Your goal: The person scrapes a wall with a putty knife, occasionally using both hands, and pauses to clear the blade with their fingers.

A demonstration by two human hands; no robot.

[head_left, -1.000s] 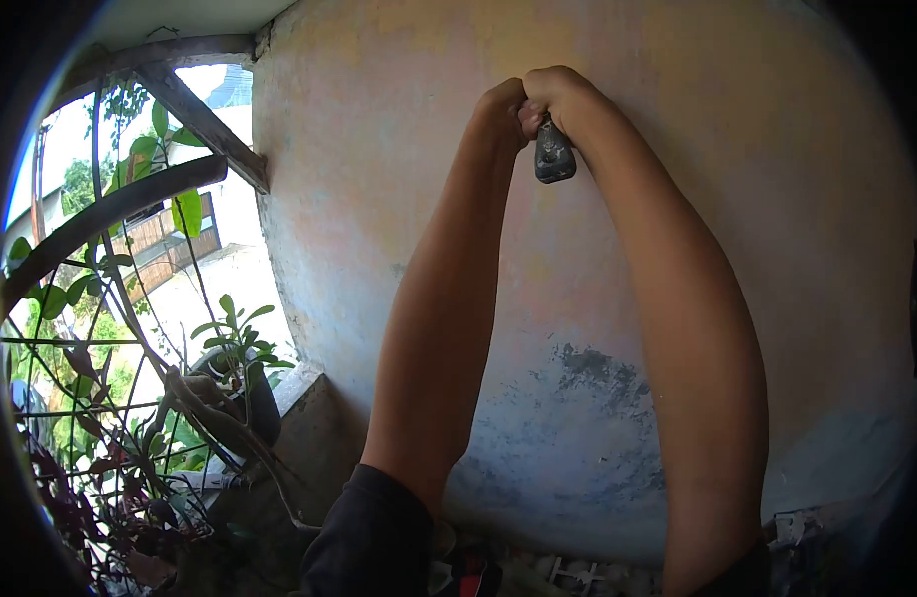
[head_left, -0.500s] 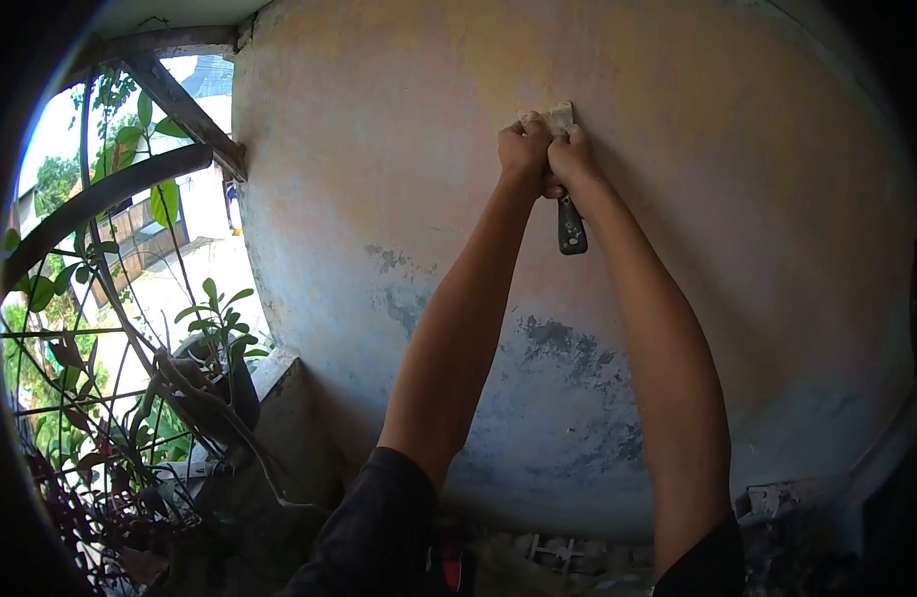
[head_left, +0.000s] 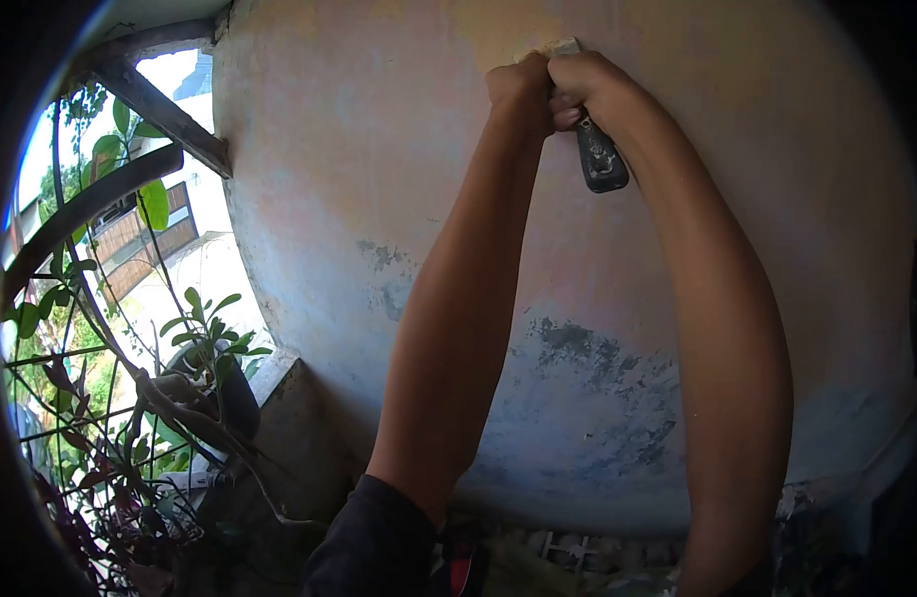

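Both my hands are raised against a faded, patchy wall [head_left: 329, 179], closed around one paint scraper [head_left: 603, 164]. Its black, paint-spotted handle sticks out below the fists, slanting down to the right. Above the knuckles a small strip of the pale blade shows at the wall; most of the blade is hidden behind my fingers. My left hand [head_left: 521, 88] grips at the left side of the tool. Pressed close beside it, my right hand [head_left: 586, 82] wraps the upper part of the handle.
Lower on the wall, grey patches [head_left: 578, 343] show flaking paint. To the left are a potted plant [head_left: 240, 398], a metal grille with vines, and a wooden beam [head_left: 165, 119] by a bright opening. Blurred clutter [head_left: 578, 547] lies along the wall's foot.
Both hands have moved up in view with the scraper. The handle, earlier nearly vertical, now tilts with its end to the right. My right elbow has swung outward.
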